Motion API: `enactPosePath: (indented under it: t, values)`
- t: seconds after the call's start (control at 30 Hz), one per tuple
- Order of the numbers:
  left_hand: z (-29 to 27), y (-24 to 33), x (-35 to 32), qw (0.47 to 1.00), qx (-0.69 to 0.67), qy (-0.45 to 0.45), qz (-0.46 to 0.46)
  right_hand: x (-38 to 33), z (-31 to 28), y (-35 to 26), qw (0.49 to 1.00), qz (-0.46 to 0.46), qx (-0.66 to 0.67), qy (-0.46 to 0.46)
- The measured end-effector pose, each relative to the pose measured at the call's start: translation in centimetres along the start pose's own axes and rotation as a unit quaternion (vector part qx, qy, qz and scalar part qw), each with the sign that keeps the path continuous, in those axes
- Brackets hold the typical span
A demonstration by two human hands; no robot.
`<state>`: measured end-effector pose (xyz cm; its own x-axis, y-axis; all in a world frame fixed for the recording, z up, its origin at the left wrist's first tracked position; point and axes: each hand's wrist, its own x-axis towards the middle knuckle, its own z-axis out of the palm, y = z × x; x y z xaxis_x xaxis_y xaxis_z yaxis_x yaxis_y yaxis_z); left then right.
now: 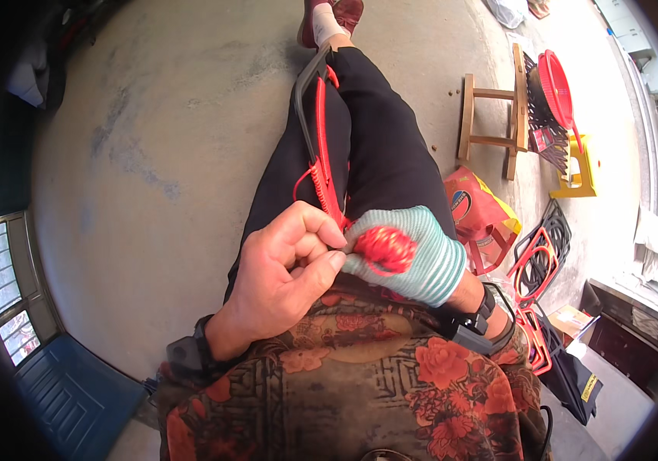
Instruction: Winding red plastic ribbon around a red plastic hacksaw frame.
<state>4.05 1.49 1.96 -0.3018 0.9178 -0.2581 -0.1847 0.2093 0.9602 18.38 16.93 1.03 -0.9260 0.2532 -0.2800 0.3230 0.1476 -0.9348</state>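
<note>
A long, narrow black frame (300,107) lies along my outstretched legs, its far end near my shins. Red cord (325,188) is wound round its near part in tight coils, and a small loop of it stands out on the left. My right hand (413,257), in a pale green and white striped glove, is closed on a bundle of red cord (385,250) beside the frame's near end. Bare, my left hand (287,257) meets it with thumb and fingers pinched together. What lies between those fingertips is hidden.
To the right stand a wooden stool (490,115), a red plastic basket (556,88), a yellow stool (579,169) and a red and yellow bag (479,219). Several red and black frames (536,265) lie nearer. A blue panel (79,399) is at lower left.
</note>
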Motion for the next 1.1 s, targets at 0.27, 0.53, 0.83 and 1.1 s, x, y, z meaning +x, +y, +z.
enactPosePath:
  t: [0.27,0.53,0.83,1.1]
  values:
    - [0.6,0.8,-0.7,0.986,0.146,0.006,0.077,0.1,1.1,1.0,0.991,-0.124,-0.046,0.011]
    - [-1.2,2.3,-2.7,0.997,-0.033,0.070,-0.024,-0.2,-0.4,1.3,0.976,-0.156,-0.126,0.089]
    - [-4.7,3.3,-2.4,0.984,0.069,-0.033,-0.161,-0.1,0.4,1.0,0.985,-0.120,0.021,0.122]
    - [-1.2,0.0,-0.4,0.988,-0.055,0.022,-0.140,0.0,1.2,0.1,0.982,-0.154,-0.014,0.112]
